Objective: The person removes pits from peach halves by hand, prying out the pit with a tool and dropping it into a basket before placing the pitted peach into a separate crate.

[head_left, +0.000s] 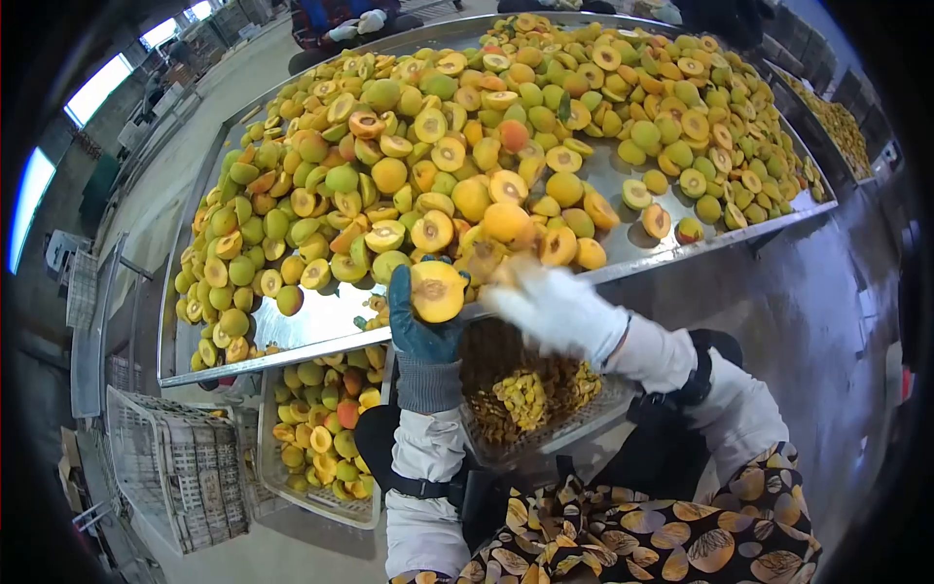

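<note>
A halved peach (437,292) rests in my left hand (420,336), its yellow cut face and brown centre turned up toward me. That hand wears a dark green glove, with the fingers curled round the fruit at the metal table's near edge. My right hand (566,313), in a white glove, is just to the right and smeared by motion. Its fingers are too blurred to show whether anything is in them. Beyond both hands lies a big heap of halved peaches (428,185), green to orange, many with cut faces showing.
The metal table (316,316) has a raised rim. Below it, a crate (365,511) of peach halves stands at left, and a crate (520,448) of brown and yellow scraps sits between my knees. Stacked crates (185,477) stand far left. Another person's gloved hands (358,26) show across the table.
</note>
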